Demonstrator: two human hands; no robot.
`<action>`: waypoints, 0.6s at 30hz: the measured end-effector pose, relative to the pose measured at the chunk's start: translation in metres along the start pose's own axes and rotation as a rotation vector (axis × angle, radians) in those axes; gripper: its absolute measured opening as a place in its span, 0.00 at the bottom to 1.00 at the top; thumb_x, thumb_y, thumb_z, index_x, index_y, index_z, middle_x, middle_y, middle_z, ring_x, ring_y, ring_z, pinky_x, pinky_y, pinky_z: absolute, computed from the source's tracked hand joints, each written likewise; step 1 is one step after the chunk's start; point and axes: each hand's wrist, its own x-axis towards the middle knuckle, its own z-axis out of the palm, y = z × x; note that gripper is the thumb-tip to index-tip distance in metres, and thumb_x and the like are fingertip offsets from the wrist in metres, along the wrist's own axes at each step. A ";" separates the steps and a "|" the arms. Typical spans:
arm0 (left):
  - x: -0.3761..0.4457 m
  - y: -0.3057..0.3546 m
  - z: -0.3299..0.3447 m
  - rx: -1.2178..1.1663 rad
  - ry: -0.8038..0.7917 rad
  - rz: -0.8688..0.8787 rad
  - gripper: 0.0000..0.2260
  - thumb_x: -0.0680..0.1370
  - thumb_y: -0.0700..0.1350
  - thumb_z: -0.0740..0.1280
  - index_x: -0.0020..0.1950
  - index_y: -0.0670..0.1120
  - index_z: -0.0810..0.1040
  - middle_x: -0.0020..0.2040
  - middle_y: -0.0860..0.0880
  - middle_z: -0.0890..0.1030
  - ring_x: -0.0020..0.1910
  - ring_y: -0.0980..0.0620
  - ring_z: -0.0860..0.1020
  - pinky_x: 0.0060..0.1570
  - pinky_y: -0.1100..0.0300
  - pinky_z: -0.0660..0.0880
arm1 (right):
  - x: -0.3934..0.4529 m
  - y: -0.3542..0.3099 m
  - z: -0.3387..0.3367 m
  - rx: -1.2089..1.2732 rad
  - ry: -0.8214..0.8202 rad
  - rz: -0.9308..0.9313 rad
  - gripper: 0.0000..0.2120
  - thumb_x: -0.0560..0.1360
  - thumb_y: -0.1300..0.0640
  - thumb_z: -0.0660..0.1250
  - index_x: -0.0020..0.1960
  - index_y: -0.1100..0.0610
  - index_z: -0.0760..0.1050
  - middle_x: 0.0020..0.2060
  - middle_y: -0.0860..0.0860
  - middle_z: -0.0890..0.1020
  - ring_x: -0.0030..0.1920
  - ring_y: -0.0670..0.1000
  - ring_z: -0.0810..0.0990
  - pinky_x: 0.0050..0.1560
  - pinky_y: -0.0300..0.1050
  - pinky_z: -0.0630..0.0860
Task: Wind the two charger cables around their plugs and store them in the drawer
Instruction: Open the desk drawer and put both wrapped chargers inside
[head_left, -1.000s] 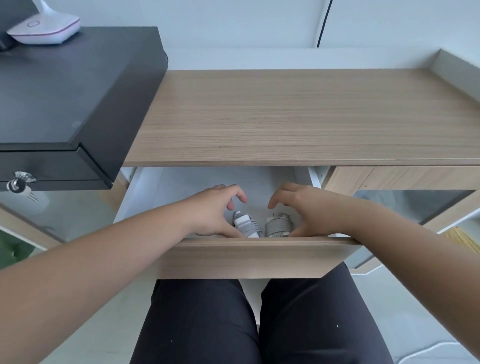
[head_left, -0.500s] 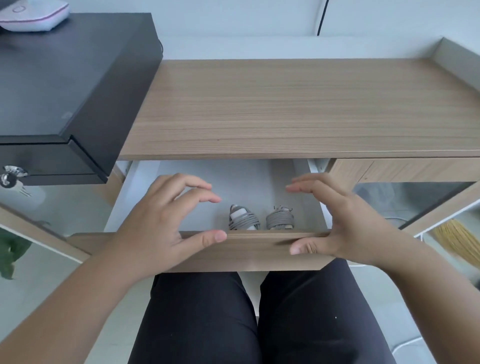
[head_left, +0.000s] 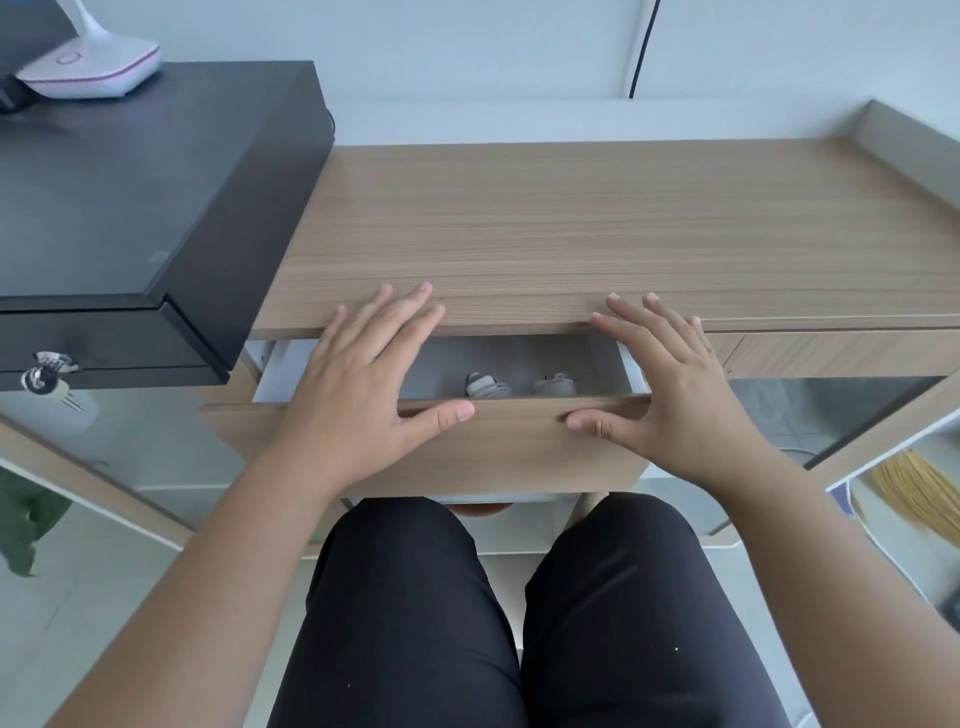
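Observation:
Two chargers with grey cable wound around their plugs lie side by side in the drawer, the left charger (head_left: 485, 386) and the right charger (head_left: 556, 385); only their tops show over the drawer front (head_left: 514, 447). The drawer is partly open under the wooden desk (head_left: 597, 228). My left hand (head_left: 358, 384) lies flat with straight fingers over the drawer's left part, thumb on the front's top edge. My right hand (head_left: 670, 395) lies spread over the right part, thumb on the same edge. Neither hand holds anything.
A black locked box (head_left: 135, 208) with keys (head_left: 47, 371) stands on the left, a white lamp base (head_left: 91, 70) on top of it. My legs in black trousers (head_left: 519, 623) are under the drawer. A straw broom (head_left: 919, 493) lies at the lower right.
Both hands left the chargers, rose out of the drawer and flattened against its front. The drawer has slid inward, so less of its inside shows.

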 end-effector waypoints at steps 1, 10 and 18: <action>0.002 -0.001 0.002 0.023 -0.004 -0.026 0.40 0.73 0.73 0.53 0.77 0.50 0.60 0.79 0.54 0.57 0.78 0.49 0.52 0.75 0.44 0.48 | 0.002 -0.001 0.002 -0.007 0.024 0.015 0.43 0.63 0.27 0.63 0.72 0.49 0.66 0.73 0.46 0.65 0.77 0.53 0.57 0.74 0.57 0.48; 0.018 -0.005 0.032 0.034 0.164 -0.109 0.25 0.79 0.60 0.57 0.73 0.49 0.70 0.72 0.53 0.71 0.73 0.47 0.67 0.72 0.44 0.54 | 0.016 0.008 0.024 -0.151 0.359 0.034 0.20 0.69 0.45 0.72 0.59 0.49 0.79 0.59 0.44 0.80 0.60 0.53 0.77 0.64 0.50 0.62; 0.016 -0.004 0.051 0.003 0.403 -0.118 0.18 0.78 0.48 0.66 0.68 0.49 0.75 0.67 0.52 0.77 0.68 0.47 0.72 0.69 0.48 0.61 | 0.025 0.004 0.041 -0.056 0.526 0.145 0.10 0.70 0.56 0.73 0.51 0.48 0.81 0.53 0.43 0.83 0.55 0.52 0.77 0.53 0.44 0.60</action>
